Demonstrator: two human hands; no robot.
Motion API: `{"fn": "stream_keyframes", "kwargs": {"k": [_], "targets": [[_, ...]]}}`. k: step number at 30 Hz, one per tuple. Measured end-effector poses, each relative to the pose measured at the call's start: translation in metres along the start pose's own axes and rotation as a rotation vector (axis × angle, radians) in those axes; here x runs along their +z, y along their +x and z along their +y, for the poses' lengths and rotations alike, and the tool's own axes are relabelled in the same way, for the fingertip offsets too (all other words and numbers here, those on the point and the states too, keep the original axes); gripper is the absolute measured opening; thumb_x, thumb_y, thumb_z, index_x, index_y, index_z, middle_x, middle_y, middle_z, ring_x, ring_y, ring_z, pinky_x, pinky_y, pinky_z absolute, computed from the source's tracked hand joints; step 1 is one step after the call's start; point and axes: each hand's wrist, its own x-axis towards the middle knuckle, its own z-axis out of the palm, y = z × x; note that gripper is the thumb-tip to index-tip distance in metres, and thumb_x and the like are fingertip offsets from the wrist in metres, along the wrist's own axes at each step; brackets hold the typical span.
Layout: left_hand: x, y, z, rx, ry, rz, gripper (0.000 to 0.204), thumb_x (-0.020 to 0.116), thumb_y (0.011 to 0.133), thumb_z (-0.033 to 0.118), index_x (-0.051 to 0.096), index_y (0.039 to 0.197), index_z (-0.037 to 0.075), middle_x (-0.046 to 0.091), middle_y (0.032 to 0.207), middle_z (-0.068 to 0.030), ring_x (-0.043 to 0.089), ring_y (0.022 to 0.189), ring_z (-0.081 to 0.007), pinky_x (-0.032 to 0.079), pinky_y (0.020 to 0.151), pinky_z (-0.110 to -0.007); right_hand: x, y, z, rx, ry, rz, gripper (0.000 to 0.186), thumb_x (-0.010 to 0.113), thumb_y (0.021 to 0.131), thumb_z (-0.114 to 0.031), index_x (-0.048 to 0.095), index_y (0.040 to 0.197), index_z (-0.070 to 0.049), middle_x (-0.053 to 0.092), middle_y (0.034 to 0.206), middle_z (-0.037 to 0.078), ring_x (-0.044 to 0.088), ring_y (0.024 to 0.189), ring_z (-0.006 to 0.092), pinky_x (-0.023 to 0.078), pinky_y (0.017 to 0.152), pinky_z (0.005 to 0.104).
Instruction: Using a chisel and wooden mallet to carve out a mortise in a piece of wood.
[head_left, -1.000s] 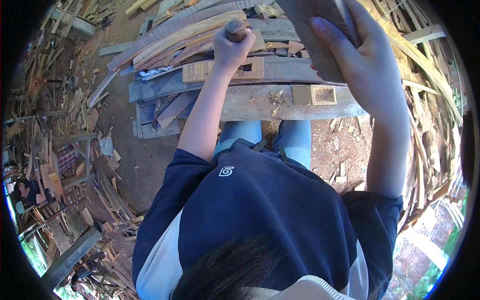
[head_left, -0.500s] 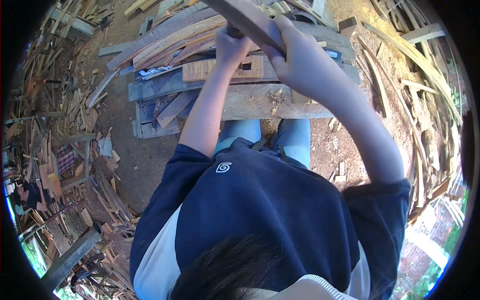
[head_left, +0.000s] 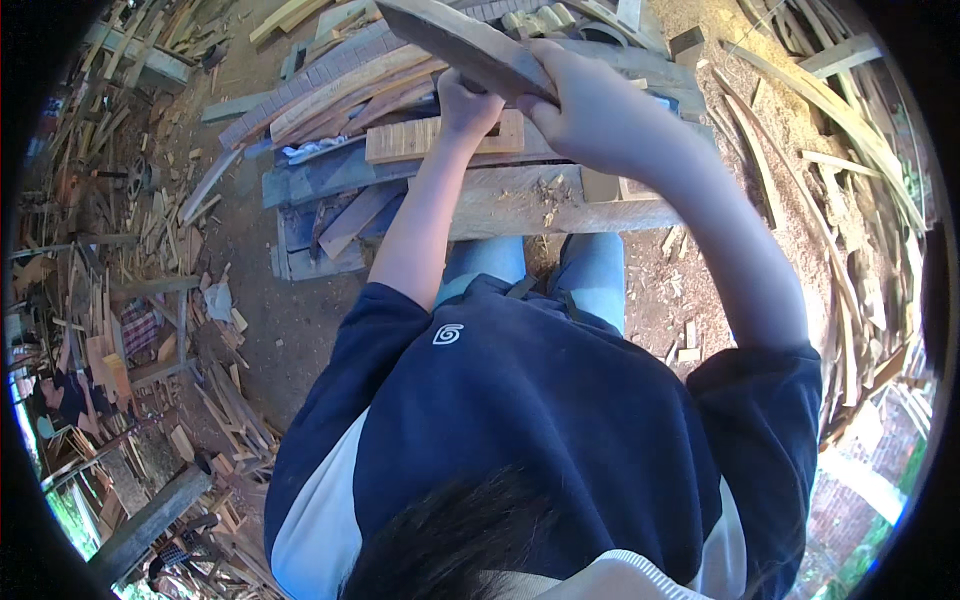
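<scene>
My right hand (head_left: 590, 105) is wrapped round the near end of a thick, dark wooden bar (head_left: 455, 45), raised over the bench and slanting to the far left. Below it my left hand (head_left: 466, 108) is closed in a fist above the workpiece; what it grips is mostly hidden by the bar and my fingers. Under the left wrist, a light brown wooden block (head_left: 400, 141) lies across the bench (head_left: 510, 200). A dark rectangular hole is cut in the block's right part, beside my left hand.
Curved wooden pieces (head_left: 340, 98) are stacked at the bench's far left. Wood shavings (head_left: 548, 195) lie on its near plank. Long offcuts (head_left: 840, 130) curve along the right side, and scrap wood (head_left: 110, 340) is heaped at left. A person (head_left: 75, 395) is at the far left.
The bar has swung slightly left and toward me, so more of its far end shows. My left hand stays closed near the block, a little lower in view.
</scene>
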Motion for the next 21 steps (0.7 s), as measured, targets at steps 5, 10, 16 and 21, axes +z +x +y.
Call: {"fn": "stream_keyframes", "kwargs": {"k": [5,10,16,21], "targets": [[-0.005,-0.004,-0.007,-0.144,0.043,-0.093,0.02,0.073,0.084,0.008,0.057,0.072,0.003,0.058,0.063,0.0031,0.052,0.061,-0.0054,0.044,0.058,-0.026,-0.04,-0.021,0.02,-0.099,0.136,0.1,0.032,0.052,0.099,-0.021,0.057,0.124,-0.002,0.068,0.09,0.013,0.067,0.073,0.0233,0.054,0.063,0.0361],[-0.012,0.001,0.011,-0.133,-0.112,-0.065,0.015,0.062,0.09,0.004,0.057,0.076,0.004,0.058,0.06,-0.0019,0.055,0.051,-0.0099,0.044,0.05,-0.026,-0.034,-0.075,0.041,-0.098,1.033,0.829,0.04,0.062,0.098,-0.021,0.052,0.13,0.0,0.063,0.106,0.014,0.065,0.082,0.021,0.057,0.067,0.0306],[-0.028,0.003,0.023,-0.208,-0.146,-0.024,0.013,0.068,0.087,0.006,0.062,0.076,0.004,0.062,0.062,-0.0001,0.058,0.053,-0.0077,0.046,0.05,-0.025,-0.023,-0.149,0.052,-0.676,1.698,1.175,0.026,0.063,0.094,-0.01,0.052,0.115,-0.001,0.067,0.101,0.022,0.069,0.086,0.0299,0.058,0.079,0.0406],[-0.03,0.007,0.016,-0.109,-0.04,-0.039,0.012,0.068,0.087,0.006,0.064,0.076,0.004,0.062,0.061,0.0001,0.059,0.051,-0.0082,0.046,0.048,-0.026,-0.065,-0.192,0.034,-1.584,2.188,0.386,0.012,0.061,0.09,0.001,0.052,0.098,-0.001,0.07,0.087,0.027,0.071,0.084,0.0356,0.056,0.086,0.049]]}}
